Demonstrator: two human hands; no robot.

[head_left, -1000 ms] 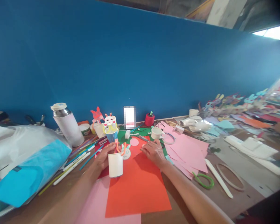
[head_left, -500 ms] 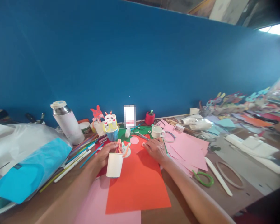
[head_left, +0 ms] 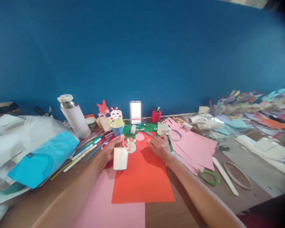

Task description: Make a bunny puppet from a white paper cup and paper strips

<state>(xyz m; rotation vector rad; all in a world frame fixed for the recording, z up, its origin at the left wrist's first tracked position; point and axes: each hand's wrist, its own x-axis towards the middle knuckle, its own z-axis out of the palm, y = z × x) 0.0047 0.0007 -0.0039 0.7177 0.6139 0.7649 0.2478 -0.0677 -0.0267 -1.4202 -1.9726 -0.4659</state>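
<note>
A white paper cup (head_left: 120,159) is in my left hand (head_left: 110,149), whose fingers close around its back and rim. Orange folded paper strips (head_left: 130,144) rise from the cup's mouth. Behind it, a small bunny face cutout (head_left: 132,147) with blue-edged ears lies on a red-orange sheet (head_left: 144,177). My right hand (head_left: 160,147) rests on the same sheet's upper right part, fingers loosely bent and apart, with nothing visible in them. A pink paper circle (head_left: 140,136) lies just beyond, between the hands. Scissors blades (head_left: 149,133) point out near my right fingertips.
Decorated paper cups (head_left: 117,126), a white flask (head_left: 76,118) and several pens (head_left: 82,156) stand or lie left. A plastic bag (head_left: 52,133) fills the far left. Pink sheets (head_left: 194,148), a white mug (head_left: 163,129) and a green loop (head_left: 210,178) lie right. A blue wall (head_left: 142,57) rises behind.
The whole view has tilted down and turned slightly left, so things sit higher and further right. Both hands keep nearly the same places over the red-orange sheet.
</note>
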